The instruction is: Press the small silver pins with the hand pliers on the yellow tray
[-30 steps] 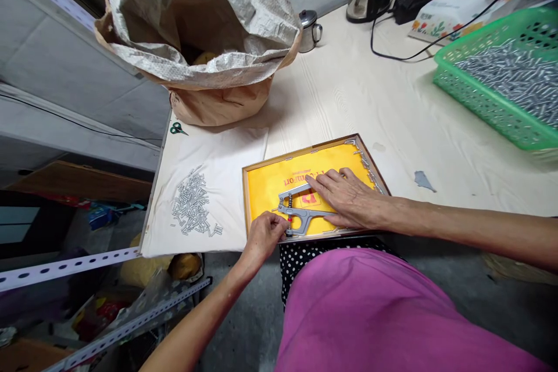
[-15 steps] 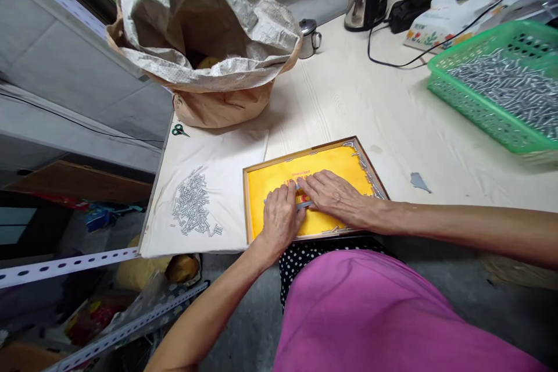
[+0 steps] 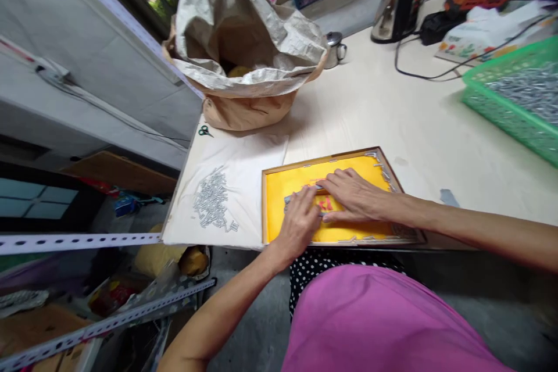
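A wooden-framed tray (image 3: 268,209) with a yellow lining lies at the table's near edge. Both my hands rest in its middle. My left hand (image 3: 300,222) is curled over a grey metal hand tool (image 3: 287,200), of which only small bits show. My right hand (image 3: 356,195) lies flat beside it, fingers stretched out over the tool's far end and touching the left hand's fingertips. Small metal pieces (image 3: 384,173) line the tray's right rim.
A white cloth (image 3: 244,157) left of the tray bears a pile of metal pieces (image 3: 211,206). Small green scissors (image 3: 204,131) and an open sack (image 3: 248,64) are behind it. A green basket (image 3: 501,113) of metal parts is at right; a kettle (image 3: 401,0), a cup (image 3: 335,49) and cables are at the back.
My left hand moved from the tool's near handle up onto the tool, covering it, and met my right hand. The view has swung left and slightly farther out.
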Action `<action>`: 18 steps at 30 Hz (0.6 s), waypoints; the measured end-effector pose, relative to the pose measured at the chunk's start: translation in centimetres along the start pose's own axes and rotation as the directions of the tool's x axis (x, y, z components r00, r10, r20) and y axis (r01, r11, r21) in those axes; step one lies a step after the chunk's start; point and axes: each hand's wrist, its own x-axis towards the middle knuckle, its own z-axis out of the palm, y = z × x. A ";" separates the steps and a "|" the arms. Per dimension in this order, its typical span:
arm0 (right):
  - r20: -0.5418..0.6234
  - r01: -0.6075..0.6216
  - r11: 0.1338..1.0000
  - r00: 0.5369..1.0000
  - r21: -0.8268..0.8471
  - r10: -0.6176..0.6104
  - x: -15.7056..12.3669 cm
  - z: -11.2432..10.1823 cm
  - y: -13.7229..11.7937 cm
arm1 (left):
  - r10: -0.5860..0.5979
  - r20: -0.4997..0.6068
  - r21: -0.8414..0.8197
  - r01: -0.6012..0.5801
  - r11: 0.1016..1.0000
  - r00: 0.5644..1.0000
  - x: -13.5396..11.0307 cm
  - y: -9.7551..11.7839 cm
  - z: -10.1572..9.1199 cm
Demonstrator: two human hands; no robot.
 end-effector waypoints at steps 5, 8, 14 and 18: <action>-0.051 0.008 1.000 0.999 -0.008 -0.009 0.1 -0.6 4.1 | 0.198 -0.047 0.052 -0.196 0.979 0.979 0.4 1.6 -1.0; -0.033 0.103 0.994 0.994 0.039 -0.102 0.9 -1.6 6.4 | 0.264 -0.063 0.025 -0.263 0.964 0.962 1.5 3.1 -2.4; -0.070 0.041 0.999 0.997 0.023 -0.039 1.2 -3.7 8.0 | -0.093 -0.241 -0.064 0.080 0.995 0.966 1.2 -2.0 -5.4; -0.063 0.002 0.998 0.998 0.067 0.003 -0.1 -3.6 8.6 | -0.641 -0.303 0.021 0.677 0.735 0.705 -1.0 -12.1 -7.0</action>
